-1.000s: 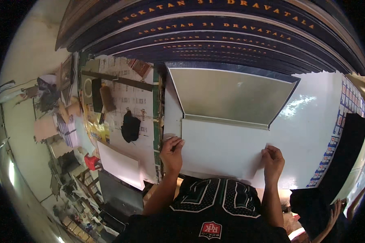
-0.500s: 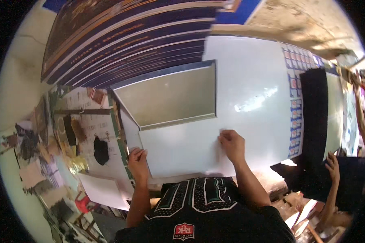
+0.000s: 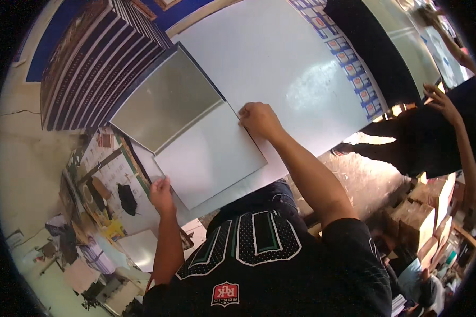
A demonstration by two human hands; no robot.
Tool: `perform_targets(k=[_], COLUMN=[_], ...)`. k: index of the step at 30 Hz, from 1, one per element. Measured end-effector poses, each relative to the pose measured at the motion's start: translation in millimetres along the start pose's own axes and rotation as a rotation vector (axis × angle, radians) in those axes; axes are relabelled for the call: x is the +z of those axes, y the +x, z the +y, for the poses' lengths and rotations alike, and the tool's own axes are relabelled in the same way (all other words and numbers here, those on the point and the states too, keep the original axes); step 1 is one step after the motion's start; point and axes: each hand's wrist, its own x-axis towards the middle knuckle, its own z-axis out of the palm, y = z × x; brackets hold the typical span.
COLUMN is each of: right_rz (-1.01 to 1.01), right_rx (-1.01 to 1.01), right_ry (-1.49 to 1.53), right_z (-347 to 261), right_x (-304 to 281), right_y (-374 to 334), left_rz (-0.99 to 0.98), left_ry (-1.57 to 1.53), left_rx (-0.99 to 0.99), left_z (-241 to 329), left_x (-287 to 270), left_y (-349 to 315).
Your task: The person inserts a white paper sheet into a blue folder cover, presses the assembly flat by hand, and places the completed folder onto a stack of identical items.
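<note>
A smooth white panel [image 3: 211, 153] lies on the white tabletop [image 3: 238, 47], its near corner close to the table's front edge. Along its far side sits a shallow grey-beige panel [image 3: 166, 100] with raised dark edges; whether the two are joined I cannot tell. My left hand [image 3: 162, 195] is at the white panel's left edge, its fingers closed on that edge. At the right edge, near the corner where both panels meet, my right hand [image 3: 260, 121] has its fingers curled together, pinching the edge. Its fingertips are partly hidden.
A tall stack of dark blue, white-edged panels [image 3: 106, 68] stands at the far left. Blue-and-white labels [image 3: 357, 79] line the table's right side, beside a black strip [image 3: 378, 47]. A co-worker's hand [image 3: 443, 103] is at the right, above cardboard boxes [image 3: 415, 227]. A cluttered side table [image 3: 116, 174] is left.
The whole view has turned anticlockwise and shifted. My right hand has moved farther along the panel's right edge, toward its far corner. My left hand stays at the left edge.
</note>
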Motion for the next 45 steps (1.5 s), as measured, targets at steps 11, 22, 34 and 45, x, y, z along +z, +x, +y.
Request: perform_targets(k=[11,22,34,45], right_rz=[0.063,0.029,-0.046,-0.103], right_rx=[-0.025,-0.161,-0.077,0.012], right_ry=[-0.041,-0.423,-0.152,-0.309], right_z=[-1,9,28,-27], right_x=[13,5,14,23], right_y=[-6,5,25,15], left_rz=[-0.015,-0.110,0.024,0.068], left_ry=[-0.082,0.176,0.260,0.269], left_rx=[0.047,0.247,0.368,0.401], left_z=[2,0,16,12], left_x=[2,7,-5,-14], left_y=[0,16,-4,-6])
